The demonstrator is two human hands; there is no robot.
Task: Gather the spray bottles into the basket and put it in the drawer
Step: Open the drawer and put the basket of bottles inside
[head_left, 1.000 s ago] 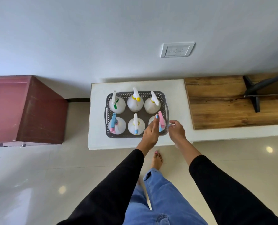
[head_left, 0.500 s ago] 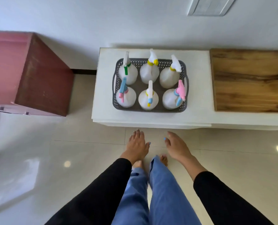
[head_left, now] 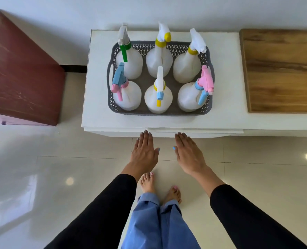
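Bright daylight, glossy floor (head_left: 41, 177) glare

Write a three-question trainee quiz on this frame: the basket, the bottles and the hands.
1. How many spray bottles stand in the basket?
2. True or false: the left hand grips a bottle.
3. Where do both hands reach? A) basket handles B) white cabinet's front edge C) wooden top

Key: 1. Six, in two rows of three. 2. False; it is open, like the right hand. 3. B.
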